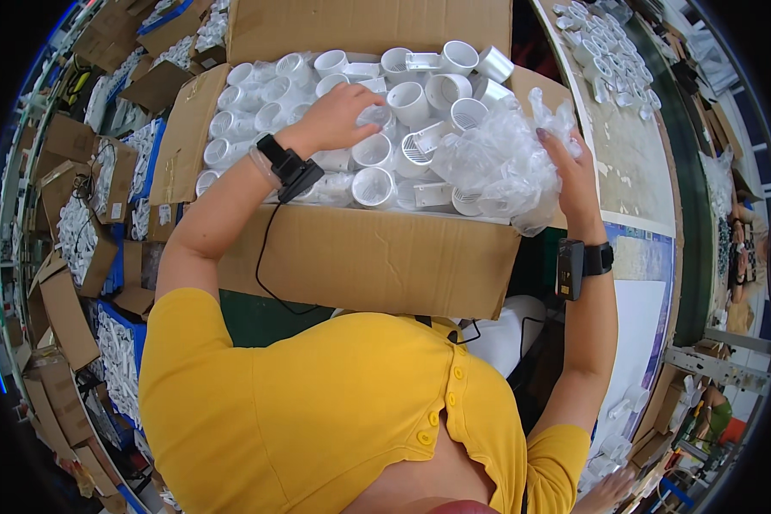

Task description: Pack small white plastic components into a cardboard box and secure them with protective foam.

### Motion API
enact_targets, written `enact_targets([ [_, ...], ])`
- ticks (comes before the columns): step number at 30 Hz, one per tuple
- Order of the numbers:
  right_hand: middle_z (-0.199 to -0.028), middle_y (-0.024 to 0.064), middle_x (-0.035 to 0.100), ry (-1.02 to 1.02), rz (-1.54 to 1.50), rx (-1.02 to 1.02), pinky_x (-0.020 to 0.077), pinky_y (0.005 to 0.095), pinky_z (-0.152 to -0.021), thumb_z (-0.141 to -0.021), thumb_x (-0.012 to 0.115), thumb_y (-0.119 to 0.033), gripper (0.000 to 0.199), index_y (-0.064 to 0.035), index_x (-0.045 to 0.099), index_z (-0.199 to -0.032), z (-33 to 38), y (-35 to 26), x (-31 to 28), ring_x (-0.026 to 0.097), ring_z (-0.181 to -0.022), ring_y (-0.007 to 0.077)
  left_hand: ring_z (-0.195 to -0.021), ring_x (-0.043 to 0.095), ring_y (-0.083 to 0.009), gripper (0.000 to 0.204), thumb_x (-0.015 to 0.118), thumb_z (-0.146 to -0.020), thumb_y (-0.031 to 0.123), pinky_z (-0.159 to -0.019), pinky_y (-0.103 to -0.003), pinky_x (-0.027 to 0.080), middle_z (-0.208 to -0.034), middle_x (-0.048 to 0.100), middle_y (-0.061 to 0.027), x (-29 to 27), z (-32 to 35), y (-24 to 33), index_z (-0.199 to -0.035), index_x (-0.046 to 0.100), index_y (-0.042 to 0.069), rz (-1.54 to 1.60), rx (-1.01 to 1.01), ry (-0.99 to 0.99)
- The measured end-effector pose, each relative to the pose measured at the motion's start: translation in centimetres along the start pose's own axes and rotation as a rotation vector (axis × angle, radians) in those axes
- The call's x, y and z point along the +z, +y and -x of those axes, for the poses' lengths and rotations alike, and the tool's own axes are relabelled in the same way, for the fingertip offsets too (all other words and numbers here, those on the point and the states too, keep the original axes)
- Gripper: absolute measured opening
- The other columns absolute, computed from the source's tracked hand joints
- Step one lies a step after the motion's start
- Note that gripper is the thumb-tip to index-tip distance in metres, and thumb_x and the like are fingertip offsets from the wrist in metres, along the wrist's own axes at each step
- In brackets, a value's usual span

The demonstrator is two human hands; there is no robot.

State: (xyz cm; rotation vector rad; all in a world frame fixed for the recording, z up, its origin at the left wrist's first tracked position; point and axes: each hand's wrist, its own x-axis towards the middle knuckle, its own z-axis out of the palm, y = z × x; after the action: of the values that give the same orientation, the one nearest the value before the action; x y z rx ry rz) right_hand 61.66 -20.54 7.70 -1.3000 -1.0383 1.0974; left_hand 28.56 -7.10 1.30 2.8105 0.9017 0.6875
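Observation:
An open cardboard box (377, 253) in front of me is filled with white cup-shaped plastic parts (408, 103). Some have slotted bottoms and flat side arms, and those on the left are wrapped in clear film. My left hand (338, 118) reaches over the middle of the box. Its thumb and fingers are apart around a film-covered cup part, touching or just above it. At the box's right side, my right hand (572, 167) grips a crumpled bunch of clear plastic bags (501, 163), which covers some parts beneath. Both wrists carry black strapped devices.
On the right, a worktable (630, 163) bears a pile of similar white parts (604, 56) at its far end. Blue crates and cartons (116, 360) of white pieces stand at left. Another person's hand (606, 493) shows at lower right. A black cable (270, 257) hangs over the box front.

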Motion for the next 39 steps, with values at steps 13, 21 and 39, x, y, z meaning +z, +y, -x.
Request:
enact_targets([
  [13,-0.097,0.0055,0.063,0.021,0.002,0.006,0.046,0.0242,-0.075,-0.084,0.063,-0.017,0.031,-0.0014,0.056,-0.111,0.8,-0.6,-0.2,0.06,-0.087,0.013,-0.081,0.056,-0.0222,0.012,0.062,-0.08,0.02,-0.068,-0.034,0.047,-0.085,0.058,-0.0038,-0.7,-3.2,0.6,-0.089,0.062,0.013,-0.028,0.004,-0.234],
  [21,-0.105,0.005,0.062,-0.085,-0.007,-0.036,0.046,0.0246,-0.081,-0.084,0.064,-0.014,0.037,-0.0026,0.054,-0.118,-0.7,0.0,1.9,0.059,-0.093,0.0127,-0.073,0.06,-0.0177,0.012,0.056,-0.087,0.016,-0.064,-0.029,0.046,-0.078,0.063,-0.005,-5.3,-3.3,0.6,-0.089,0.059,0.005,0.411,-0.286,-0.052],
  [39,-0.106,0.0076,0.063,-0.28,0.173,-0.137,0.0476,0.0293,-0.084,-0.086,0.06,-0.022,0.037,0.0015,0.057,-0.115,0.2,-2.2,1.7,0.06,-0.097,0.0172,-0.08,0.057,-0.0178,0.016,0.059,-0.08,0.007,-0.068,-0.028,0.047,-0.095,0.061,-0.0052,-7.7,-1.6,4.6,-0.096,0.059,0.006,0.58,-0.234,0.002],
])
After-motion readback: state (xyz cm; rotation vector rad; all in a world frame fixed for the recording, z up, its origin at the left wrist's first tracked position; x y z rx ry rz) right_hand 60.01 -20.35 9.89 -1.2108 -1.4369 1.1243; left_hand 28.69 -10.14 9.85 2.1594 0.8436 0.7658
